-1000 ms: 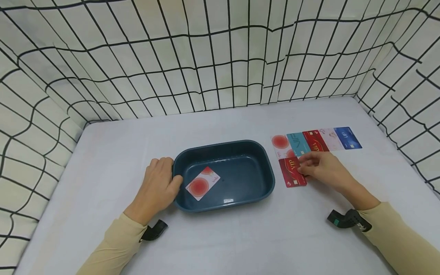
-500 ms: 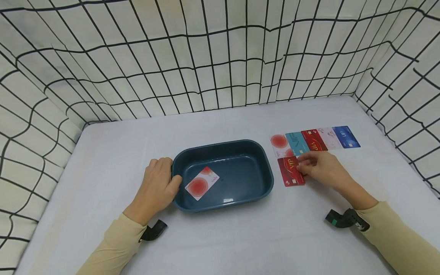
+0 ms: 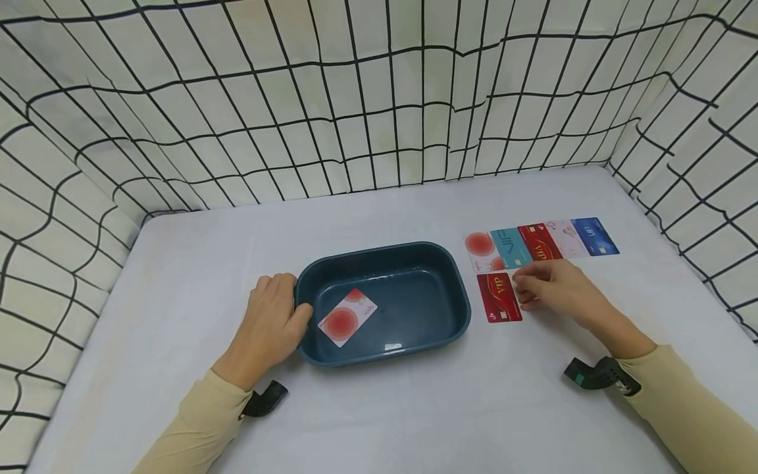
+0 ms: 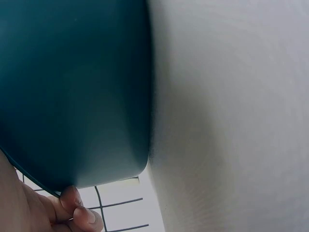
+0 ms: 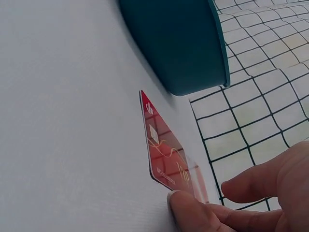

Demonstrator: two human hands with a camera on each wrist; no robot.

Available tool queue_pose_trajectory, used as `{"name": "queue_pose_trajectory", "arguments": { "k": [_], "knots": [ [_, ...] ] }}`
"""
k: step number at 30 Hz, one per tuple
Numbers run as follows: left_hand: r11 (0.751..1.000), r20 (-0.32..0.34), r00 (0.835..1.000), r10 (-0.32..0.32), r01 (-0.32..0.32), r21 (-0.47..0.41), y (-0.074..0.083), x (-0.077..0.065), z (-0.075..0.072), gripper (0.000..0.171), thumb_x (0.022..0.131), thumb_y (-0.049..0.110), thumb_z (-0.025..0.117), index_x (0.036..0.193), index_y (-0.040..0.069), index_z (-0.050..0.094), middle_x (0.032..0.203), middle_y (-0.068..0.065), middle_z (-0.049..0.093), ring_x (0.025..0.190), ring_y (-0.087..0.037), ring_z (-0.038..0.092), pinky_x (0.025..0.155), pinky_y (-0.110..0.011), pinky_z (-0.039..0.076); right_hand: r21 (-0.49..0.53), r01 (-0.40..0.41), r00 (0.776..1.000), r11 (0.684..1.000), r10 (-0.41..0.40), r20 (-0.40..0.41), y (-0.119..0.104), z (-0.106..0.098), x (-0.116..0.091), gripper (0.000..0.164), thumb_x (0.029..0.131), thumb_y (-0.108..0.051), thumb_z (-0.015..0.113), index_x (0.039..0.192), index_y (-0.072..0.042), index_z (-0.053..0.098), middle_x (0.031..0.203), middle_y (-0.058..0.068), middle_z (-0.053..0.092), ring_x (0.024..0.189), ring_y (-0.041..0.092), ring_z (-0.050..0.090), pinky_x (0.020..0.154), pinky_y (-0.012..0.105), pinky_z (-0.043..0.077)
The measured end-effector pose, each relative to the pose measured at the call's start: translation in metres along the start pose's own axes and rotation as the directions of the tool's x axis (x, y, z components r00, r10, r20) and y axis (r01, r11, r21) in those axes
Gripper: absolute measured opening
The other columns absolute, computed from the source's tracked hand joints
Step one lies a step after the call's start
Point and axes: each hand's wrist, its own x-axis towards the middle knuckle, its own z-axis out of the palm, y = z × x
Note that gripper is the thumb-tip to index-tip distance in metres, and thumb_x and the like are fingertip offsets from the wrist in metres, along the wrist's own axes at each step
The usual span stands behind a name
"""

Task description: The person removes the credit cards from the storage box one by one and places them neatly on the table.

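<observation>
My left hand (image 3: 269, 329) grips the left end of a dark blue plastic tray (image 3: 379, 359), thumb over the rim; its fingertips (image 4: 86, 217) show at the rim in the left wrist view. One card (image 3: 348, 317) with red circles lies tilted inside the tray. Right of the tray, a red VIP card (image 3: 499, 297) lies flat on the white cloth. My right hand (image 3: 559, 293) is beside that card's right edge, one fingertip close to its corner and the thumb apart in the right wrist view. Nothing shows pinched between these fingers.
A row of cards lies above the red card: red-circled (image 3: 480, 245), teal (image 3: 510, 247), red (image 3: 540, 242), pale pink (image 3: 566, 238) and blue (image 3: 596, 236). Black wire mesh (image 3: 379, 118) stands around the back and sides. Both wrists wear black cameras (image 3: 598, 374).
My right fingers have come off the lower red card's right edge, which now shows whole. The left hand and tray hold their place.
</observation>
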Motion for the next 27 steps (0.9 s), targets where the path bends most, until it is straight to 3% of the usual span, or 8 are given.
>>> {"name": "queue_pose_trajectory", "arguments": {
  "k": [7,16,27],
  "knots": [
    [1.000,-0.023,1.000,0.015,-0.016,-0.009,-0.003,-0.003,-0.002,0.017,0.090,0.016,0.048,0.096,0.001,0.052,0.083,-0.011,0.050,0.086,-0.027,0.041,0.077,-0.039,0.029,-0.041,0.014,1.000,0.999,-0.014,-0.004,-0.006,-0.001,0.000,0.047,0.103,-0.034,0.059,0.135,0.000,0.062,0.114,0.017,0.074,0.091,0.016,0.072,0.084,0.033,0.061],
    [0.998,-0.040,0.998,0.056,-0.056,-0.003,-0.002,0.001,-0.006,0.017,0.089,0.017,0.049,0.094,0.001,0.052,0.080,-0.010,0.049,0.083,-0.026,0.040,0.075,-0.037,0.029,-0.043,0.054,0.998,0.998,-0.055,-0.016,-0.012,-0.007,-0.005,0.048,0.103,-0.040,0.058,0.137,-0.006,0.062,0.113,0.014,0.073,0.096,0.020,0.070,0.080,0.027,0.056],
    [1.000,-0.018,1.000,0.026,-0.026,0.000,-0.004,-0.001,-0.003,0.019,0.089,0.018,0.050,0.095,0.001,0.052,0.081,-0.011,0.050,0.083,-0.027,0.041,0.074,-0.036,0.029,-0.118,0.154,0.986,0.981,-0.161,-0.052,-0.054,-0.009,-0.002,0.038,0.103,-0.036,0.060,0.130,-0.010,0.066,0.109,0.011,0.075,0.093,0.021,0.072,0.080,0.029,0.058]
  ]
}}
